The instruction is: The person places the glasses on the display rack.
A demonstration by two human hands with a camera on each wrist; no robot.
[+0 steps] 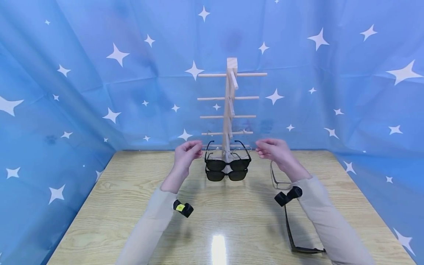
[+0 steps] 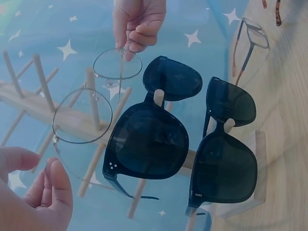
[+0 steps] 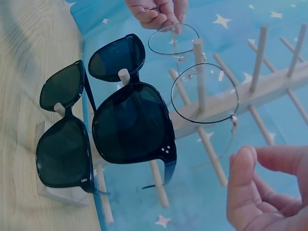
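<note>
Thin wire-rimmed glasses (image 1: 239,153) (image 2: 83,115) (image 3: 205,93) sit at a peg of the wooden rack, above two pairs of black sunglasses (image 1: 228,164) (image 3: 134,124) (image 1: 226,175) (image 2: 224,168). My left hand (image 1: 188,156) (image 2: 36,192) is beside their left side, thumb and fingertips apart, with no frame visibly between them. On the other side, my right hand (image 1: 276,152) (image 3: 269,190) has its thumb and index tips close together, a little away from the hinge. Its other fingers are loosely bent.
The wooden rack (image 1: 231,64) stands at the back of the table (image 1: 132,221), its upper pegs bare. Right of it, thin-framed glasses (image 1: 283,186) and dark-framed glasses (image 1: 306,250) lie near and partly under my right forearm. A blue starry cloth (image 1: 82,92) hangs behind.
</note>
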